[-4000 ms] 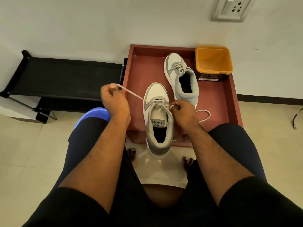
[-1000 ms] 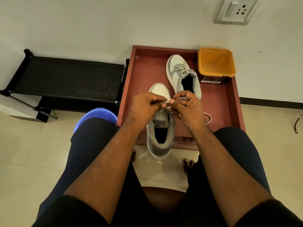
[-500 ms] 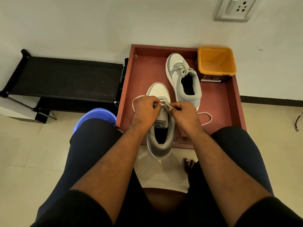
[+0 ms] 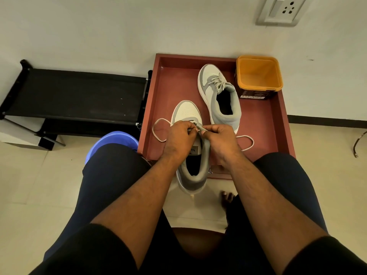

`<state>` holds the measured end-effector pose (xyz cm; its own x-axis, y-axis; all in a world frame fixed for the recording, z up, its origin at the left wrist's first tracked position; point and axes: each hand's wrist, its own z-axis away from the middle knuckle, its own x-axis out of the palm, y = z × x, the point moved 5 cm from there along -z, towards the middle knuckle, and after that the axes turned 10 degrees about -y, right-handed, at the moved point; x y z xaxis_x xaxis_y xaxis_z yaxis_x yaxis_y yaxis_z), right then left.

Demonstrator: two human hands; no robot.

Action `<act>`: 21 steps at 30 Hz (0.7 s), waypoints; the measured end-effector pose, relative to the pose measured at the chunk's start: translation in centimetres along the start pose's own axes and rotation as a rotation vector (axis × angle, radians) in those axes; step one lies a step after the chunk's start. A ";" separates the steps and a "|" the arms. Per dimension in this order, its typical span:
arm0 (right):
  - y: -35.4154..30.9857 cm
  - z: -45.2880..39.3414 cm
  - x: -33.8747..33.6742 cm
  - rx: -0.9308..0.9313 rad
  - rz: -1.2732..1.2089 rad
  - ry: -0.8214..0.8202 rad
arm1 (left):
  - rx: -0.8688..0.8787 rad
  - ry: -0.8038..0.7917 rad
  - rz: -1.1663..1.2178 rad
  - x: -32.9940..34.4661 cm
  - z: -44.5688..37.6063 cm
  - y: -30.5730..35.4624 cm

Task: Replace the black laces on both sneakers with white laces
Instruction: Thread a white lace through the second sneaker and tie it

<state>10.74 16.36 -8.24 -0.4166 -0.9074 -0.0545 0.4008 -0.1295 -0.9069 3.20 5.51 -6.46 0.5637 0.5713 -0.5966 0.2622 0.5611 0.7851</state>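
Pinching the white lace (image 4: 199, 128) between them, the left hand (image 4: 181, 138) and the right hand (image 4: 219, 140) meet over the tongue of the near sneaker (image 4: 190, 147), fingers curled tight on the lace at its top eyelets. That sneaker sits at the front edge of the red tray (image 4: 172, 86), its heel hanging past the rim toward the person's knees. One loop of lace lies on the tray to the left of the hands, another to the right. The far sneaker (image 4: 219, 98), already laced in white, lies farther back in the tray, just beside an orange tub (image 4: 258, 76). A black rack (image 4: 75, 94) stands by the wall.
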 end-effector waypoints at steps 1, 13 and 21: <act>0.0 0.1 0.1 -0.001 0.001 -0.012 | -0.004 -0.004 -0.013 0.2 -0.1 -0.1; 0.8 -1.1 0.1 0.043 -0.097 -0.045 | -0.042 0.072 0.058 0.0 0.6 -0.7; 0.9 -1.4 0.1 -0.035 -0.005 -0.047 | -0.104 -0.002 0.099 0.3 -0.2 -1.0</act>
<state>9.93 16.72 -9.60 -0.3793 -0.9248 -0.0310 0.3700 -0.1209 -0.9211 2.93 5.24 -7.45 0.5843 0.6261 -0.5164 0.1224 0.5611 0.8187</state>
